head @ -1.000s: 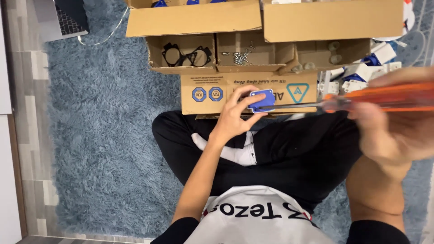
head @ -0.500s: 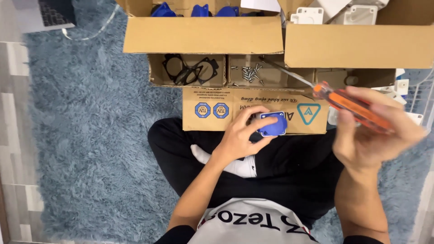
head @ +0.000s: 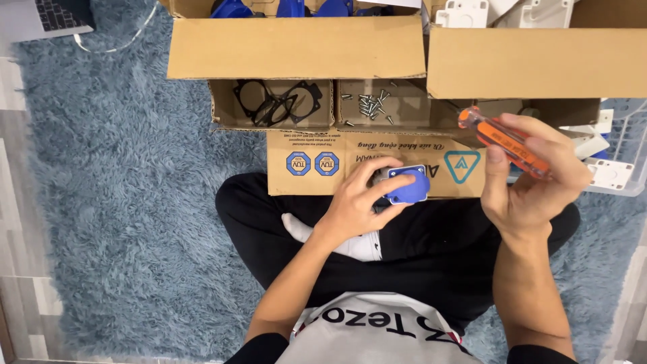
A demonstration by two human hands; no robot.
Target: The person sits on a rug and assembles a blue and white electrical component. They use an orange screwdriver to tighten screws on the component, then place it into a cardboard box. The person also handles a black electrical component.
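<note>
Left hand [head: 354, 202] grips a blue plastic socket [head: 407, 187]; right hand [head: 532, 178] grips an orange-handled screwdriver [head: 504, 141]. The open cardboard box [head: 296, 47] holds black gaskets [head: 278, 101] and loose metal screws [head: 371, 104].

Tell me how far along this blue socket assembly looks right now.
Mid-step, by the look of it. The left hand holds a blue socket part with its lid on over the lap. The right hand grips an orange screwdriver, raised and not touching the part, so no screw is being driven. Loose screws and black gaskets lie in the cardboard box, with more blue parts behind, apparently waiting.
</note>
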